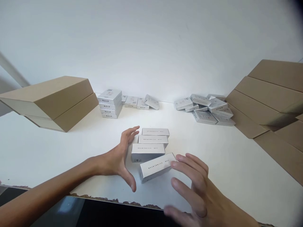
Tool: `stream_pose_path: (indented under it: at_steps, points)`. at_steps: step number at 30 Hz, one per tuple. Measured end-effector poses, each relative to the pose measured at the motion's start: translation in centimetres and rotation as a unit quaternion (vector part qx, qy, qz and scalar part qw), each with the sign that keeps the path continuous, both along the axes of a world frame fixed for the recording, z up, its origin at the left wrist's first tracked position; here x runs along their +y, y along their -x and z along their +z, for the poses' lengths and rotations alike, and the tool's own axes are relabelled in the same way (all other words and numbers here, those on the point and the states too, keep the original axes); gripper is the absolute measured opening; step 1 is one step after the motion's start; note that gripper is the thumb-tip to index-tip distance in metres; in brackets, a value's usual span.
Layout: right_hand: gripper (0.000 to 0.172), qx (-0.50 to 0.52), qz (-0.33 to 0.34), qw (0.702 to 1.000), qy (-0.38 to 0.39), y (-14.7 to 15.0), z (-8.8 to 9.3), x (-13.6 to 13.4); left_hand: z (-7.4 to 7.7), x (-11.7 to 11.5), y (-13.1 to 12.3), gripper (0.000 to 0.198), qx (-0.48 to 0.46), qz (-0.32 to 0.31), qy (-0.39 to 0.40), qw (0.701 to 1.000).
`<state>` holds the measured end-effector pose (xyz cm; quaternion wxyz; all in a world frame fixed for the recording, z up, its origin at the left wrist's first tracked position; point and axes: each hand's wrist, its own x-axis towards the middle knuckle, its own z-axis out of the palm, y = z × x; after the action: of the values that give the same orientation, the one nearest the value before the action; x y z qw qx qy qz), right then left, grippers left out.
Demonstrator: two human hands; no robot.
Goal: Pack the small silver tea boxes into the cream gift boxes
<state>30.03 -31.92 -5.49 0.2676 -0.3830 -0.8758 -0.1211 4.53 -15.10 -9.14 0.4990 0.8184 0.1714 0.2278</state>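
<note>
Several small white boxes with a line of print stand on their long edges in front of me. The nearest white box (156, 166) is turned at an angle to the others. Behind it, a second white box (148, 150), a third box (152, 139) and the farthest box (155, 131) form a row. My left hand (118, 157) is at the row's left side, thumb and fingers spread wide, holding nothing. Close to the right end of the angled box, my right hand (195, 186) has its fingers apart; whether a fingertip touches the box I cannot tell.
A neat stack of white boxes (110, 104) stands at the back left, with flat boxes (131, 101) beside it. A loose pile of boxes (205, 108) lies back right. Brown cartons (63, 97) sit left, and more brown cartons (272, 91) right. The table's front edge (113, 200) is chipped.
</note>
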Motion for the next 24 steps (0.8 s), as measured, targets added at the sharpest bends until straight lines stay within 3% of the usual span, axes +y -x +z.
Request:
stream_pose_path:
  at_steps: [3, 5, 8, 10, 11, 15, 17, 22, 24]
  points:
    - [0.079, 0.068, -0.03, 0.994, 0.078, -0.9, -0.4, 0.6, -0.1, -1.1, -0.3, 0.154, -0.012, 0.027, -0.037, 0.999]
    - [0.102, 0.15, -0.089, 0.967, 0.183, -1.7, -1.1, 2.0, 0.1, -1.8, -0.7, 0.143, -0.019, 0.055, -0.057, 0.997]
    - [0.126, 0.255, -0.141, 0.868, 0.402, -2.6, -1.6, 4.7, 0.5, -2.5, -1.3, 0.113, 0.008, 0.086, -0.067, 0.994]
    - [0.129, 0.294, -0.108, 0.816, 0.486, -2.6, -1.3, 6.4, 0.7, -2.3, -1.7, 0.102, 0.031, 0.091, -0.053, 0.994]
    - [0.129, 0.311, -0.081, 0.805, 0.499, -2.4, -1.1, 7.0, 0.8, -2.1, -1.8, 0.102, 0.041, 0.086, -0.042, 0.995]
    - [0.13, 0.343, -0.032, 0.793, 0.503, -1.5, -0.7, 8.0, 1.2, -0.8, -2.8, 0.134, 0.07, 0.057, 0.006, 0.996]
    - [0.131, 0.339, -0.03, 0.789, 0.511, -1.2, -1.0, 8.0, 1.3, -0.3, -3.5, 0.139, 0.07, 0.043, 0.04, 0.996]
    - [0.117, 0.313, -0.011, 0.832, 0.459, -0.8, -1.6, 7.7, 1.3, 0.0, -4.2, 0.113, 0.038, 0.04, 0.002, 0.998]
    - [0.116, 0.303, -0.018, 0.836, 0.458, -0.8, -1.7, 7.6, 1.3, 0.1, -4.1, 0.109, 0.018, 0.016, 0.029, 0.999]
